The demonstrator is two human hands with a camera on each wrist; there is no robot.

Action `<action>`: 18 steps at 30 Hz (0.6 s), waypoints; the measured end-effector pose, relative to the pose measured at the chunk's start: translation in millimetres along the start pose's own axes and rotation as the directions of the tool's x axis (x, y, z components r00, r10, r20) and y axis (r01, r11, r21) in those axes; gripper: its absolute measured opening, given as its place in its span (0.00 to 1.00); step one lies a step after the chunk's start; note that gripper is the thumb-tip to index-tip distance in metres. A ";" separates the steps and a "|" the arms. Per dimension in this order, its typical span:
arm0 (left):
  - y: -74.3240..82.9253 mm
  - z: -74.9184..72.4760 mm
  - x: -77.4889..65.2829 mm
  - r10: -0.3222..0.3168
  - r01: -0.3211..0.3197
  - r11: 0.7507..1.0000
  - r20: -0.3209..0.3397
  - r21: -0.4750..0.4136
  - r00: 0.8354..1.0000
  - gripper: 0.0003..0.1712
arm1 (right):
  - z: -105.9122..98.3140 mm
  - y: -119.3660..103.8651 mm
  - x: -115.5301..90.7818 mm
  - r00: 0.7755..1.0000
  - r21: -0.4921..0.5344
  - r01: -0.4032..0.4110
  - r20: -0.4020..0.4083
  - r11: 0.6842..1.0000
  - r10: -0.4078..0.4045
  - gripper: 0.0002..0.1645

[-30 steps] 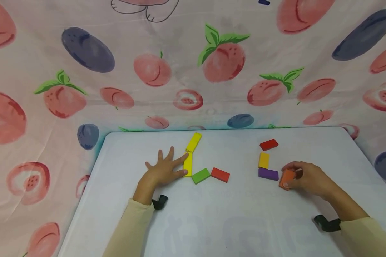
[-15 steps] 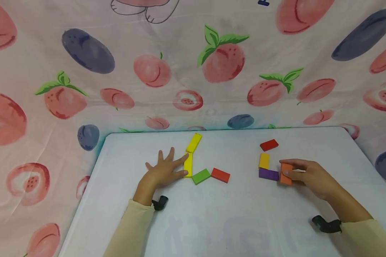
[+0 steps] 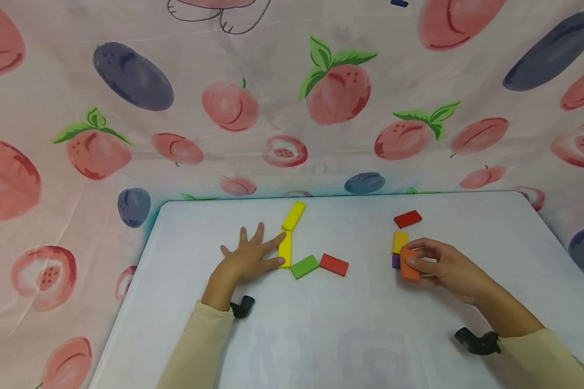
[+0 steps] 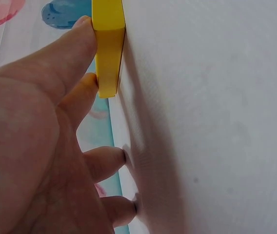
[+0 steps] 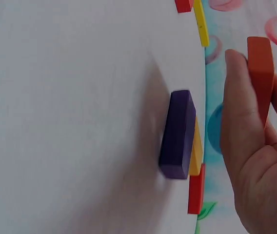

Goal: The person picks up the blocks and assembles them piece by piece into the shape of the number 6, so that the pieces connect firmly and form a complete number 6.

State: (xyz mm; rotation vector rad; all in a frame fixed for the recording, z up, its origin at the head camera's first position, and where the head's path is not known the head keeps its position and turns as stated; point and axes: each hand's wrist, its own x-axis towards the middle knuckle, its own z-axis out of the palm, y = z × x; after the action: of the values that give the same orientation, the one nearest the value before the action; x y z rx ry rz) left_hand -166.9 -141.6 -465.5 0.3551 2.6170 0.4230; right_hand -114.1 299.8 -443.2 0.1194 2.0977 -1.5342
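Your right grip [image 3: 450, 270] pinches the orange block [image 3: 409, 265], thumb on the face toward you and fingers behind. What the next move turns on, I judge, is how that block stands to the purple block [image 3: 396, 261]: raised and apart from it, hanging nearer your head camera, its long axis running near to far while the purple block's runs left to right. Your right grip is much the closer of the two, reaching in from the purple block's right.

Well left of the purple block, your left grip [image 3: 245, 261] lies with fingers spread, holding nothing; thumb and index fingertip touch the side of a yellow block [image 3: 284, 251].

Beyond the purple block are the amber block [image 3: 400, 241], then a red block [image 3: 407, 219].

In the head view the orange block hides most of the purple block, so the two might pass for touching. Your right wrist view shows the gap between them, and the purple block whole on the surface [image 5: 65, 117]. Whether the purple and amber blocks touch, I cannot tell.
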 end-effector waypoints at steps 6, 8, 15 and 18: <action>-0.4 0.6 0.6 0.000 0.000 1.000 -0.003 0.000 1.000 0.40 | 10.5 -6.2 2.3 0.998 0.025 -0.001 0.068 1.000 0.000 0.33; -0.4 1.0 0.9 -0.001 0.001 1.000 -0.002 0.000 1.000 0.40 | 14.7 -8.7 2.1 0.996 0.043 -0.013 0.091 0.999 0.009 0.33; -1.5 1.5 1.3 -0.007 0.007 1.000 -0.003 0.007 1.000 0.40 | 31.6 -16.4 6.0 0.990 0.082 -0.012 0.139 0.997 0.000 0.33; -2.4 1.6 1.7 -0.008 0.008 1.000 -0.004 0.006 1.000 0.40 | 36.8 -17.2 8.9 0.986 0.087 0.007 0.166 0.996 -0.022 0.31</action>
State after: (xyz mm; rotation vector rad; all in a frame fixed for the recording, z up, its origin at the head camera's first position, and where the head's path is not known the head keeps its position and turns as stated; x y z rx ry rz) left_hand -168.0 -142.9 -468.3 0.3463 2.6231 0.4134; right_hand -114.7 258.3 -440.3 0.0063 1.9073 -1.5868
